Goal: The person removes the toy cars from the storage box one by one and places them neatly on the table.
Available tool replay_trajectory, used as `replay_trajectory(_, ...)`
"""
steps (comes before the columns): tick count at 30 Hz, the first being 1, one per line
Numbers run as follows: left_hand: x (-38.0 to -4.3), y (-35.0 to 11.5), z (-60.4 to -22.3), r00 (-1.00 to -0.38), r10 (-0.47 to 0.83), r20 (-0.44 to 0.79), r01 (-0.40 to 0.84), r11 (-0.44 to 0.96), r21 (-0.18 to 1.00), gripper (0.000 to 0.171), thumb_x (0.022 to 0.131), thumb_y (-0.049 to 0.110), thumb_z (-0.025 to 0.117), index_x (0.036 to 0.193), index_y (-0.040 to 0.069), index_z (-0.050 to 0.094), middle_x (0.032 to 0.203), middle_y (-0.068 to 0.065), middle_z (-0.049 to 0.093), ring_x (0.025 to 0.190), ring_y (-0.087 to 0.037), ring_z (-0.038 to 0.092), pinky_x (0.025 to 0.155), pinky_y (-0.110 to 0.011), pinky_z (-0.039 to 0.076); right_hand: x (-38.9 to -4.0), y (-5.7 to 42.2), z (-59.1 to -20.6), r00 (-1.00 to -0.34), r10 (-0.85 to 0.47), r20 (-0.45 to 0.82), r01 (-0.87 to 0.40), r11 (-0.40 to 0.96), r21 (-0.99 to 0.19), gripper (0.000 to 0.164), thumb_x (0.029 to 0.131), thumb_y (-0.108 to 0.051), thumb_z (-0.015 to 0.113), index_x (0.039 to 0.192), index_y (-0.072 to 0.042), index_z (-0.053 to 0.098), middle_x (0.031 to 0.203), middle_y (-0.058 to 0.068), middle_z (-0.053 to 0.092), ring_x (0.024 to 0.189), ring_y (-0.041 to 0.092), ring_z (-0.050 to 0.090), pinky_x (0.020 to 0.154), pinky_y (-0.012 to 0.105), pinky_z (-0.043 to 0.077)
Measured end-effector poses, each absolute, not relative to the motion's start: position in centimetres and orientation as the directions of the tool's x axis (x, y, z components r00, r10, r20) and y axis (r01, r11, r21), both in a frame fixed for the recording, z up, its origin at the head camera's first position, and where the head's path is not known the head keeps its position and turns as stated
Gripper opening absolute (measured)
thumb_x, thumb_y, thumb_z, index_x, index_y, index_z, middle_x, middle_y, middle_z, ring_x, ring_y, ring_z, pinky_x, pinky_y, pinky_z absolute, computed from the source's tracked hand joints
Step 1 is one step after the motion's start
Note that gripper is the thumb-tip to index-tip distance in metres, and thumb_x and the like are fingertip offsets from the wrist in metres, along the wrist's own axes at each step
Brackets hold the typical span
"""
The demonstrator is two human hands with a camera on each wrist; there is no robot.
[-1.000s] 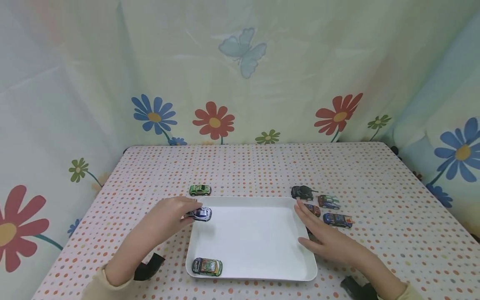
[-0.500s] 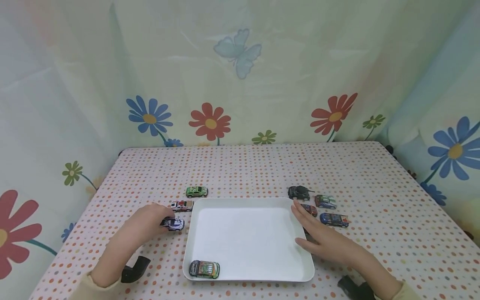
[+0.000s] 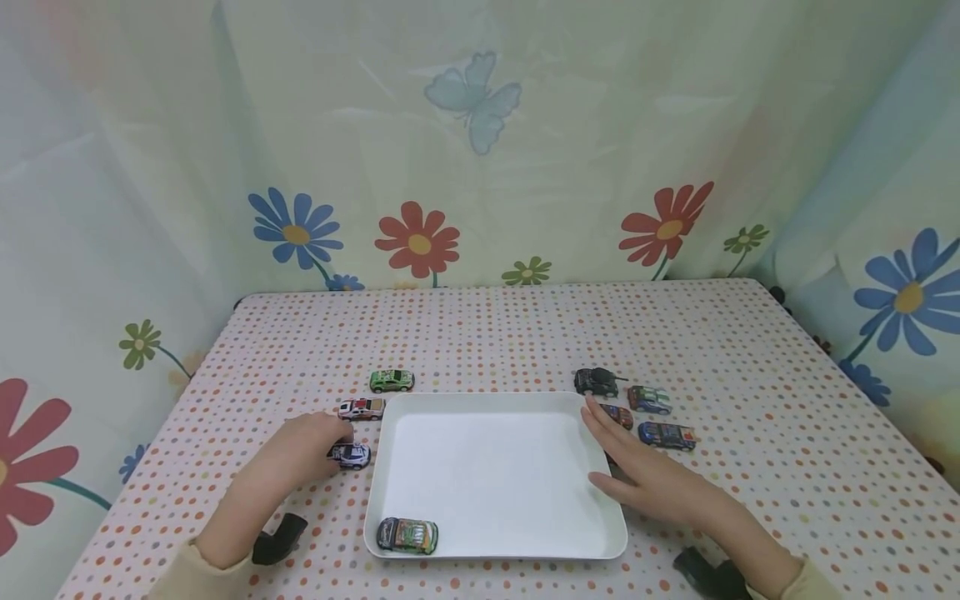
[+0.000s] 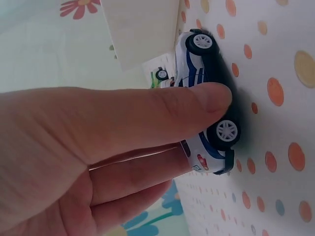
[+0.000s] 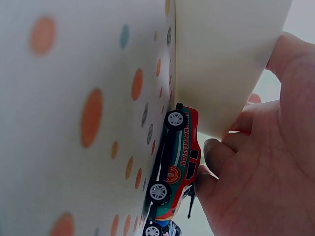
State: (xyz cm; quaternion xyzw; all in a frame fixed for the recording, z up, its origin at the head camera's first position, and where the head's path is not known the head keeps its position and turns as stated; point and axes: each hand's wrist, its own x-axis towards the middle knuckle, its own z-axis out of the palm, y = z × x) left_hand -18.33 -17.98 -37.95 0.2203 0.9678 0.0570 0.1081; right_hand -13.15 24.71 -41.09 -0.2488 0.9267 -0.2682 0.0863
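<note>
My left hand [image 3: 303, 450] pinches a white and blue toy car [image 4: 194, 64] between thumb and fingers, on or just above the table left of the white tray [image 3: 495, 401]. Its wheels face the tablecloth in the left wrist view. My right hand [image 3: 645, 475] rests on the tray's right rim, fingers extended and the thumb reaching inside. Beside that hand stands a red and green toy car [image 5: 182, 152], partly covered in the head view. A green and black toy car [image 3: 407, 536] sits in the tray's near left corner.
Left of the tray are a green toy car [image 3: 392, 381] and a white and red toy car [image 3: 362, 408]. At the right stand a black toy vehicle [image 3: 596, 382] with a barrel, a green and blue toy car [image 3: 649, 399] and a blue toy car [image 3: 667, 436].
My left hand has carried the white and blue toy car from above the tray's left side out to the left and down to the table. The right hand stays on the rim.
</note>
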Motion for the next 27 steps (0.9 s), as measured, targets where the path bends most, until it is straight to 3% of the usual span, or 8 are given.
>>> replay_trajectory(12,-18.3,-17.4,-38.4,-0.886,0.432,-0.167,0.411,0.9,0.143,0.025,0.069,0.004,0.081,0.089,0.009,0.067,0.082,-0.002,0.063,0.074,-0.018,0.058,0.067,-0.037,0.051,-13.2,24.7,-41.0,-0.866,-0.499,-0.029,-0.407,0.737,-0.54,0.077,0.096,-0.036,0.053,0.15,-0.003,0.009,0.154,0.015,-0.002,0.136,0.038,0.012,0.1,0.055,0.03)
replay_trajectory(16,-18.1,-17.3,-37.7,-0.889,0.43,-0.158,0.413,0.901,0.133,0.028,0.072,0.006,0.079,0.098,0.006,0.068,0.092,-0.007,0.065,0.083,-0.024,0.062,0.072,-0.041,0.052,-13.3,24.7,-40.9,-0.864,-0.503,-0.026,-0.413,0.737,-0.535,0.077,0.096,-0.036,0.053,0.15,-0.003,0.009,0.154,0.016,-0.002,0.136,0.039,0.012,0.1,0.056,0.03)
replay_trajectory(19,-17.3,-17.0,-36.5,-0.887,0.455,-0.083,0.443,0.886,0.135,0.034,0.076,0.007,0.077,0.109,0.003,0.066,0.104,-0.011,0.065,0.095,-0.029,0.061,0.078,-0.043,0.051,-13.4,24.7,-40.9,-0.859,-0.511,-0.024,-0.42,0.732,-0.537,0.077,0.096,-0.036,0.053,0.15,-0.003,0.009,0.154,0.016,-0.003,0.136,0.038,0.012,0.1,0.055,0.03)
replay_trajectory(23,-15.7,-15.6,-34.8,-0.807,0.589,0.03,0.581,0.785,0.214,0.039,0.077,0.007,0.076,0.115,0.002,0.065,0.111,-0.012,0.063,0.1,-0.027,0.06,0.077,-0.039,0.053,-13.3,24.7,-41.0,-0.86,-0.51,-0.026,-0.418,0.732,-0.538,0.077,0.096,-0.037,0.052,0.15,-0.003,0.009,0.154,0.015,-0.003,0.136,0.038,0.012,0.1,0.054,0.03)
replay_trajectory(27,-14.5,-13.7,-34.2,-0.69,0.724,0.0,0.696,0.663,0.277,0.039,0.077,0.009,0.077,0.114,0.003,0.066,0.107,-0.007,0.065,0.095,-0.02,0.061,0.074,-0.031,0.053,-13.2,24.7,-41.1,-0.861,-0.508,-0.02,-0.417,0.729,-0.543,0.078,0.096,-0.038,0.052,0.15,-0.004,0.008,0.154,0.016,-0.002,0.136,0.038,0.012,0.1,0.055,0.029)
